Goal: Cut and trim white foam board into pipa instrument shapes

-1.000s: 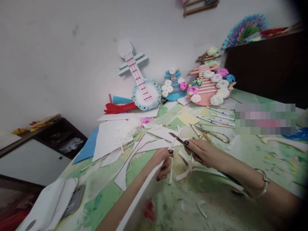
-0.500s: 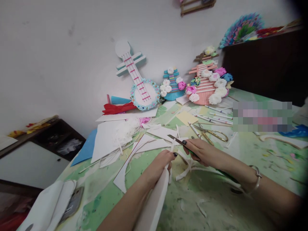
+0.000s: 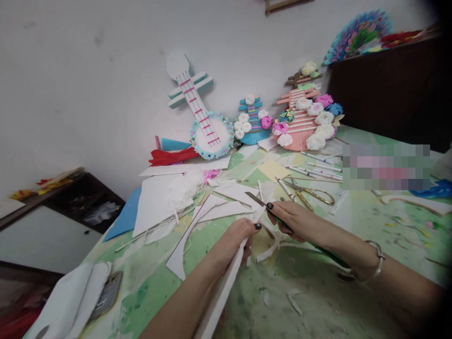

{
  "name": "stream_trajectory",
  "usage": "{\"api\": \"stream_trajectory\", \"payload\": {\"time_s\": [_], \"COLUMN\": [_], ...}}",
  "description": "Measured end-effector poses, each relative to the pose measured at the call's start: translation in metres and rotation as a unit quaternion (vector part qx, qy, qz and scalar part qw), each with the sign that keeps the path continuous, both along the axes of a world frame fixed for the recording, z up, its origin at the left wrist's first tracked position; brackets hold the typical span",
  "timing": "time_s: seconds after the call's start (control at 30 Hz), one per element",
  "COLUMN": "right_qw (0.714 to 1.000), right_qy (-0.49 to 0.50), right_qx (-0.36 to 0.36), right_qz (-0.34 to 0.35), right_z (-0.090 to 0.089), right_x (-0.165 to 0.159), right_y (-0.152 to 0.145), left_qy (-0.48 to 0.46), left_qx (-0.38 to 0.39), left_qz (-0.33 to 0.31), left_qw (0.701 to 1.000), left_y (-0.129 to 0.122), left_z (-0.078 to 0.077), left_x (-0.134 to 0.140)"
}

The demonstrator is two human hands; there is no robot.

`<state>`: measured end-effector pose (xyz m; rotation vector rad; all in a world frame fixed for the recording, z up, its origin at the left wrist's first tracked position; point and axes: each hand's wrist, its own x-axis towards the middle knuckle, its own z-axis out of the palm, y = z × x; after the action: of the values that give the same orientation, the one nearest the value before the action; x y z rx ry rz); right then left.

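My left hand (image 3: pixel 240 238) is closed around the upper part of a white foam board (image 3: pixel 221 301), which slants up from the bottom edge with its narrow side towards me. My right hand (image 3: pixel 294 221) grips a green-handled craft knife (image 3: pixel 255 199), its blade pointing up and left. The blade lies just beyond my left thumb, by the board's far end; whether it touches the board I cannot tell. White offcuts (image 3: pixel 268 252) lie beneath and beside both hands. A curved white sheet piece (image 3: pixel 180 259) rests left of my left hand.
Gold-handled scissors (image 3: pixel 314 194) and several markers (image 3: pixel 318 172) lie beyond my right hand. Decorated model instruments (image 3: pixel 212 132) lean against the wall at the back. A phone (image 3: pixel 108 296) is at the lower left, partly covered by a white case. Tangled white string (image 3: pixel 185 190) sits on sheets.
The foam board has turned so its broad face shows less and its edge looks thinner. The knife blade has shifted slightly left and down. Both hands keep their hold.
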<state>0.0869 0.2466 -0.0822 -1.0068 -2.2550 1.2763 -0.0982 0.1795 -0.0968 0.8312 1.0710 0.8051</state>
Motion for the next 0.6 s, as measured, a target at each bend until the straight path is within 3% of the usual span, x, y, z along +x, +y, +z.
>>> {"api": "stream_trajectory", "payload": {"time_s": [0.17, 0.6], "right_qw": [1.000, 0.999], "right_qy": [-0.002, -0.019], "right_qx": [-0.014, -0.026], "right_qz": [-0.008, -0.019], "right_z": [-0.002, -0.001], "right_x": [-0.004, -0.007], "right_y": [-0.002, -0.005], "left_qy": [-0.029, -0.113], "left_qx": [-0.042, -0.030], "left_qz": [-0.014, -0.039], "left_qw": [0.999, 0.992], "left_y": [0.004, 0.008], "left_z": [0.002, -0.002], "left_x": [-0.005, -0.018]}}
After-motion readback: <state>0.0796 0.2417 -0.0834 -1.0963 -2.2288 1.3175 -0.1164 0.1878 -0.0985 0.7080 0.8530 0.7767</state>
